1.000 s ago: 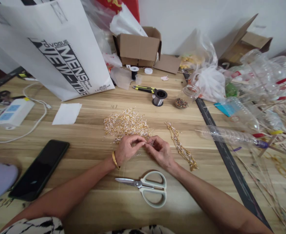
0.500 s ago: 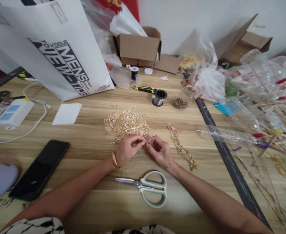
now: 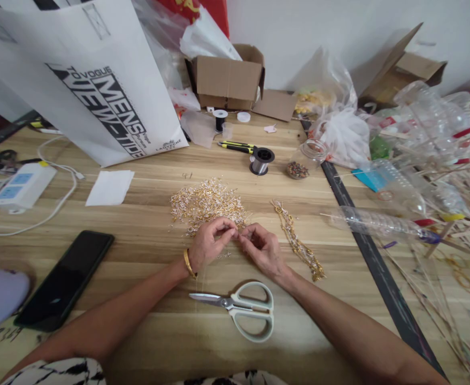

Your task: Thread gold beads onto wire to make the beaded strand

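My left hand (image 3: 210, 243), with a gold bangle (image 3: 189, 263) at its wrist, is closed in a pinch. My right hand (image 3: 261, 248) pinches too, its fingertips almost meeting the left ones. What they hold is too small to make out. A faint thin strand shows under my left hand. Just beyond the fingers lies a pile of small gold and silvery beaded pieces (image 3: 208, 200). To the right of my right hand rests a bundle of beaded gold strands (image 3: 297, 240). Scissors with pale handles (image 3: 238, 307) lie slightly apart between my forearms.
A black phone (image 3: 66, 280) and white paper (image 3: 109, 187) are at left. Behind the pile are a wire spool (image 3: 261, 160), a cutter knife (image 3: 237, 146) and a jar of beads (image 3: 299, 169). A large white bag (image 3: 98, 80) stands back left; plastic bottles (image 3: 383, 222) crowd the right.
My left hand has shifted very slightly left, and the fingertips have drawn a little apart. My right hand still pinches in nearly the same spot.
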Demonstrator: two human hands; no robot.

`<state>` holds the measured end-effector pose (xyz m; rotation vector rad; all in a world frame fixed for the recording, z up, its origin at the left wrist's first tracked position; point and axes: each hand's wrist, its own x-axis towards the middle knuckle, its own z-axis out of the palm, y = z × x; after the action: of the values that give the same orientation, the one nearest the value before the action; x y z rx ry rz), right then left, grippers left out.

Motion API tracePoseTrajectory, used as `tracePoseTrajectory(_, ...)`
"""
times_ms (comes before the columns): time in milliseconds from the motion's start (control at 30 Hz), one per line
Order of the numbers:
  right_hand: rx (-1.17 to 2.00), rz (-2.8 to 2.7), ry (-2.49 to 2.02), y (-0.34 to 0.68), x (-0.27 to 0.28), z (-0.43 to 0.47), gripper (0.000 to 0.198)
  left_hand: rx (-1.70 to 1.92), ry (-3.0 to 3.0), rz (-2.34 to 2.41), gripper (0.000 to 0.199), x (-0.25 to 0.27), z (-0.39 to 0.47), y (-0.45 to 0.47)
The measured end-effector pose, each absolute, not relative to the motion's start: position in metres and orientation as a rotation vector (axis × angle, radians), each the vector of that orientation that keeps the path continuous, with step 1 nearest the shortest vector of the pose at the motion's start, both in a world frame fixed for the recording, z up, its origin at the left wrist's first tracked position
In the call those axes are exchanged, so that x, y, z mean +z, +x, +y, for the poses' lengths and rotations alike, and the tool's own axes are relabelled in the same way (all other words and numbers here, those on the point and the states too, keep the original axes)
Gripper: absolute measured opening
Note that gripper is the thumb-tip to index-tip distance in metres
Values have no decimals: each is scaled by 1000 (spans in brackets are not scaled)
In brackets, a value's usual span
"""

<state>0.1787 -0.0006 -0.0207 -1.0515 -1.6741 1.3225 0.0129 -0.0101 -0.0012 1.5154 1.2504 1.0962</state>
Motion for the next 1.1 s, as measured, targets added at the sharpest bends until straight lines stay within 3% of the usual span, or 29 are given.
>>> tracePoseTrajectory(367,1424,-1582,-998,178,-17,0,22,1107,1395,1242,19,-5,-8,11)
tracePoseTrajectory(1100,1457,-1531,-940,180,-15,1,19,1025,1383,1139,13,0,-7,9)
